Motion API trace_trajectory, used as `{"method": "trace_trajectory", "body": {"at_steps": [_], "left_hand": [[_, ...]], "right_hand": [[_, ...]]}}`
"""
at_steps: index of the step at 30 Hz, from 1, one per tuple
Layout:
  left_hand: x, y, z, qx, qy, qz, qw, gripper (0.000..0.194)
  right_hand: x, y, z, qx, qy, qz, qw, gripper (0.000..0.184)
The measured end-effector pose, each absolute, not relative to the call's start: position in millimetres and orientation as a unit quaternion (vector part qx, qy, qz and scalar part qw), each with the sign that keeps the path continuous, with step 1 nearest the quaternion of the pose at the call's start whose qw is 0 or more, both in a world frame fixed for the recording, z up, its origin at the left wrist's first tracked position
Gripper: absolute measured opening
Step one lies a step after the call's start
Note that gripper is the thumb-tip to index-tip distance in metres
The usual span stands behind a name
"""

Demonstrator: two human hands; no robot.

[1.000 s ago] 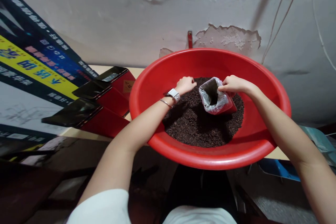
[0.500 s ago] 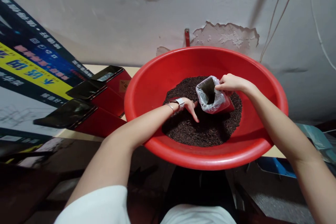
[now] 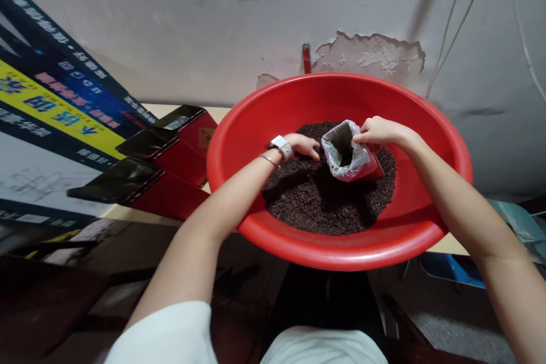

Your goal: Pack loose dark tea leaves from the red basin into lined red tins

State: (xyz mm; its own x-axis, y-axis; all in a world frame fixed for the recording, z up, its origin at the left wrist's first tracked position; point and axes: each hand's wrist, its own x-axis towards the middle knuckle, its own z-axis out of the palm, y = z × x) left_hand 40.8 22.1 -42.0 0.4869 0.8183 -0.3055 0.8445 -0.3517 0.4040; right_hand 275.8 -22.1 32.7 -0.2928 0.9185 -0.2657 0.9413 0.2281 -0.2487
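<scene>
A wide red plastic basin point(image 3: 350, 253) holds a heap of dark, loose dried leaves, like tea point(image 3: 315, 210). Tilted over the heap is a red box lined with a clear plastic bag point(image 3: 350, 168), its mouth turned towards the left. My right hand point(image 3: 379, 129) pinches the bag's upper right rim between thumb and fingers. Just left of the mouth, my left hand point(image 3: 302, 145) hovers low over the leaves with its fingers curled; what lies inside them is hidden. A white watch point(image 3: 282, 147) and a bracelet are on the left wrist.
Several dark-topped red boxes point(image 3: 170, 182) stand in a row left of the basin, beside a printed banner point(image 3: 55, 96). A peeling wall point(image 3: 191, 28) rises close behind. Cables point(image 3: 456, 17) hang at right, above a blue item point(image 3: 452, 270).
My left hand has moved up and back from the leaves, its fingers curling from a spread pose. The right hand keeps its hold on the bag rim. The view has shifted slightly.
</scene>
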Motion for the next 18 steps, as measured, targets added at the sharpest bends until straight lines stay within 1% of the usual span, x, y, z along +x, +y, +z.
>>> {"method": "trace_trajectory", "body": {"at_steps": [1,3,5,6,9,11,14,16,18], "left_hand": [[37,22,-26,0.804,0.532,-0.028,0.264,0.051],[33,14,4,0.773,0.582,0.026,0.252,0.045],[40,0,23,0.762,0.588,0.094,0.253,0.039],[47,-9,28,0.766,0.577,0.109,0.261,0.037],[74,-33,25,0.799,0.533,0.1,0.258,0.036],[92,-43,15,0.83,0.507,0.099,0.209,0.037],[105,-47,2,0.866,0.46,0.138,0.14,0.038],[103,-43,1,0.873,0.432,0.172,0.143,0.038],[94,-34,5,0.864,0.426,0.204,0.174,0.035]], "right_hand": [[275,-22,33,0.595,0.782,-0.182,0.032,0.028],[274,-23,34,0.598,0.781,-0.179,0.033,0.028],[273,-25,35,0.599,0.781,-0.172,0.034,0.028],[273,-25,35,0.598,0.782,-0.17,0.036,0.029],[272,-26,36,0.594,0.785,-0.169,0.041,0.03],[272,-26,36,0.591,0.788,-0.168,0.045,0.031],[272,-27,37,0.59,0.794,-0.138,0.049,0.032],[272,-27,37,0.593,0.794,-0.128,0.048,0.031],[272,-26,36,0.597,0.789,-0.143,0.042,0.03]]}}
